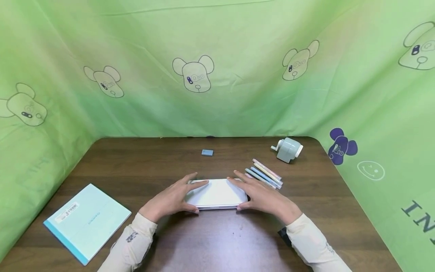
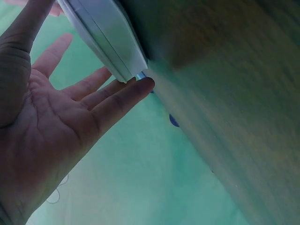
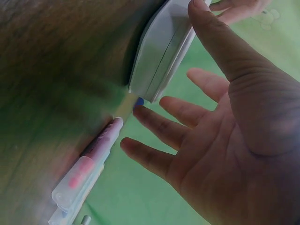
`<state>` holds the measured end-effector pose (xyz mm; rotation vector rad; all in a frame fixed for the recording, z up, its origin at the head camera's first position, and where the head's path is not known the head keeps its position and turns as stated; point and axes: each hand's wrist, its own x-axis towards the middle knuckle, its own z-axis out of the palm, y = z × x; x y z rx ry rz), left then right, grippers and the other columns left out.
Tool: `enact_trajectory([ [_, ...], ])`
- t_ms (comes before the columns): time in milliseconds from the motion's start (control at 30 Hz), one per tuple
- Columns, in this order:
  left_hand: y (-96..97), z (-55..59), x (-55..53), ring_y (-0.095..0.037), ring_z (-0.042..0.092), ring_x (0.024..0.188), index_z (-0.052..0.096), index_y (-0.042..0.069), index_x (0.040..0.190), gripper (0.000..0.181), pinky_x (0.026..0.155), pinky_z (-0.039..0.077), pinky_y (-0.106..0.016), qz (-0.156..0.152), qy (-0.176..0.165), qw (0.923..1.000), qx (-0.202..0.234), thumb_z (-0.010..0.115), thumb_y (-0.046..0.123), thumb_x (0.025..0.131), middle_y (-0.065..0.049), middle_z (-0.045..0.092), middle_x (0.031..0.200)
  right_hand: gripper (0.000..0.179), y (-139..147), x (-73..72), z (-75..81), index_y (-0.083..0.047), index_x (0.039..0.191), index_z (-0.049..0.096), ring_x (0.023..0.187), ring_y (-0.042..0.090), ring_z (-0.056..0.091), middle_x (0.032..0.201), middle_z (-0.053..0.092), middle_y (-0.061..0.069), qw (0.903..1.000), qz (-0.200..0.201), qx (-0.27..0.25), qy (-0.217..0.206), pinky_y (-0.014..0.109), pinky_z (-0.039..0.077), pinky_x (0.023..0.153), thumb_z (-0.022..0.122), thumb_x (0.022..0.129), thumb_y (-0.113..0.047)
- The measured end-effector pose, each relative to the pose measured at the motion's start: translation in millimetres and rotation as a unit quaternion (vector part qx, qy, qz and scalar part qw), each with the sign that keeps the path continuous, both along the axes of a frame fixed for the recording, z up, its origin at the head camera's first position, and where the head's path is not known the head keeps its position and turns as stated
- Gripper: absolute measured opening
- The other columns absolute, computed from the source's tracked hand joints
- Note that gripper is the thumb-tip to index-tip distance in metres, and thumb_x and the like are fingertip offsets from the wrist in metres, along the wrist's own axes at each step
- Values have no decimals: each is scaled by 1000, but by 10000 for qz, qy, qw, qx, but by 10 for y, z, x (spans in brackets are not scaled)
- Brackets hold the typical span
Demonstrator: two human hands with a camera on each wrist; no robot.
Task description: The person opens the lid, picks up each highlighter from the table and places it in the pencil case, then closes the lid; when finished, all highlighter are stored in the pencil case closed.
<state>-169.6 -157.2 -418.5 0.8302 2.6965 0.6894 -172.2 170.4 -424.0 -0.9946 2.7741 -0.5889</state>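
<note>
A flat white case [image 1: 217, 192] with rounded corners lies on the table between both hands. A thin seam runs along its side in the left wrist view, on the case [image 2: 105, 35]. My left hand [image 1: 171, 198] is at its left end, thumb by the front edge, fingers spread and nearly straight toward the far side. At the right end is my right hand [image 1: 266, 196], its thumb at the near edge and index finger over the top. Seen from the right wrist, the other fingers [image 3: 159, 126] are spread, apart from the case.
Several pastel pens [image 1: 266, 174] lie just beyond the right hand. Behind them stands a pale blue crank pencil sharpener [image 1: 289, 150]. A small blue eraser [image 1: 207, 152] is near the back edge. On the left lies a light blue notebook [image 1: 90, 223]. Green printed cloth [image 1: 238, 109] surrounds the table.
</note>
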Motion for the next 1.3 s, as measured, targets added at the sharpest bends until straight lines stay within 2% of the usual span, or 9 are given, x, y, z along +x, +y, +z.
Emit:
enact_trajectory([
  [300,-45,-16,-14,-54,49,144,56,19,161,82,112,42,-71,-162,55,9997,-154,93,25,89,-31,33,169,77,-21,-4,-13,-4,159,55,150,51,44,168,42,25,9998,169,-45,-27,60,39,119,87,93,-27],
  [567,-72,-39,-30,-49,59,133,58,18,160,78,108,47,-67,-230,99,9991,-331,92,21,89,-30,45,160,78,-19,-24,-35,-4,159,54,151,50,43,167,43,24,9998,186,-46,-56,59,39,119,88,93,-26],
  [967,-80,-43,-45,-50,51,137,58,18,159,80,110,48,-61,-266,177,9992,-256,94,19,87,-29,48,156,78,14,-86,-64,-4,159,54,149,44,46,164,47,22,9997,240,-61,-88,57,42,117,89,93,-26],
  [1300,-91,-24,-32,-47,53,134,58,19,159,81,109,49,-58,-300,245,9987,-327,94,18,86,-26,50,155,74,35,-95,-93,-3,160,54,148,42,48,163,46,23,9990,426,-103,-8,55,44,116,86,97,-26],
])
